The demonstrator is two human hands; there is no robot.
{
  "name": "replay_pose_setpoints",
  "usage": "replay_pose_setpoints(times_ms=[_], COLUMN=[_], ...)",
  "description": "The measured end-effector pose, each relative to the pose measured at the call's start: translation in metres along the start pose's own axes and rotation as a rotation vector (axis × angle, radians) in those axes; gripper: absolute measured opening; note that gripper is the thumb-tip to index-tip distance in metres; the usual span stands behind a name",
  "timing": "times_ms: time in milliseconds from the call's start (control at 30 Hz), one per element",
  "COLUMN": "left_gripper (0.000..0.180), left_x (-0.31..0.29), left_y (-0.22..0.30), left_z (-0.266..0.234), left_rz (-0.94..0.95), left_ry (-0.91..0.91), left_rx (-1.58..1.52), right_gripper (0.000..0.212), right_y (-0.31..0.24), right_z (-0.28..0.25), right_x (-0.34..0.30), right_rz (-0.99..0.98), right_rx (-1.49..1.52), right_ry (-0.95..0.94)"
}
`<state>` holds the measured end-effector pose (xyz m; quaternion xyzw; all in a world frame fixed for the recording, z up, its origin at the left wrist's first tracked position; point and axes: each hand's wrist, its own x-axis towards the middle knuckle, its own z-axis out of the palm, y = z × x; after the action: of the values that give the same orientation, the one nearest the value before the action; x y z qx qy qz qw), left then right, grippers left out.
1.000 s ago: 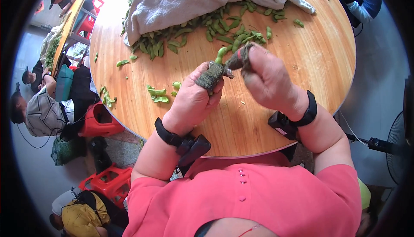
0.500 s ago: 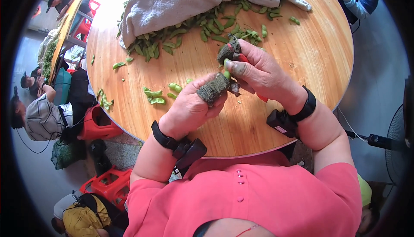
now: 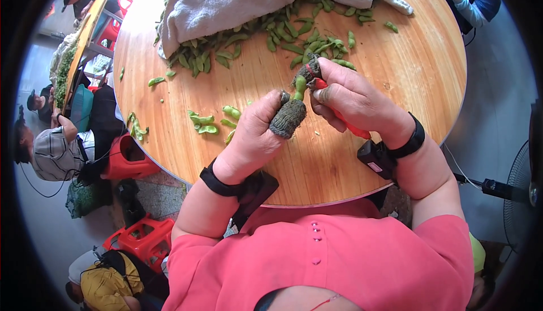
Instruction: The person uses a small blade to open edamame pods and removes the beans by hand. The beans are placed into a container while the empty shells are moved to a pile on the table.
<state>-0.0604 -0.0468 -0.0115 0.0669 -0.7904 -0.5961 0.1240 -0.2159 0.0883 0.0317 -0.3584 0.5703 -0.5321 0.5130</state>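
Centrally, left hand (image 3: 254, 127) pinches green soybean pod (image 3: 300, 85) upright; right hand (image 3: 353, 96), clamped on slim red implement (image 3: 353, 127), meets pod's upper end. Apparent step: working pod tip; next move calls for steady pinch. Upper frame: grey towel (image 3: 237, 5) hinders access to pod heap (image 3: 203, 59) on table (image 3: 339, 164). Left of centre: loose pods (image 3: 205, 129).

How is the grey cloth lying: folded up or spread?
Spread: the grey cloth drapes over green pods, which show along its near edge. Right end bunched; far part out of frame.
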Motion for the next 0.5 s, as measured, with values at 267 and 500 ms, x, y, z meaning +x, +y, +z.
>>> replay_pose_setpoints(times_ms=[267, 500], left_gripper=[0.006, 0.006], left_x=[0.0, -0.0003], left_y=[0.005, 0.0056], left_z=[0.0016, 0.0036], left_rz=[0.071, 0.049], left_ry=[0.036, 0.038], left_rx=[0.246, 0.256], right_gripper=[0.01, 0.01], right_y=[-0.0009, -0.0098], right_z=[-0.0037, 0.0001], right_x=[-0.001, -0.0046], right_rz=[-0.062, -0.006], right_rx=[-0.194, -0.247], right_ry=[-0.034, -0.041])
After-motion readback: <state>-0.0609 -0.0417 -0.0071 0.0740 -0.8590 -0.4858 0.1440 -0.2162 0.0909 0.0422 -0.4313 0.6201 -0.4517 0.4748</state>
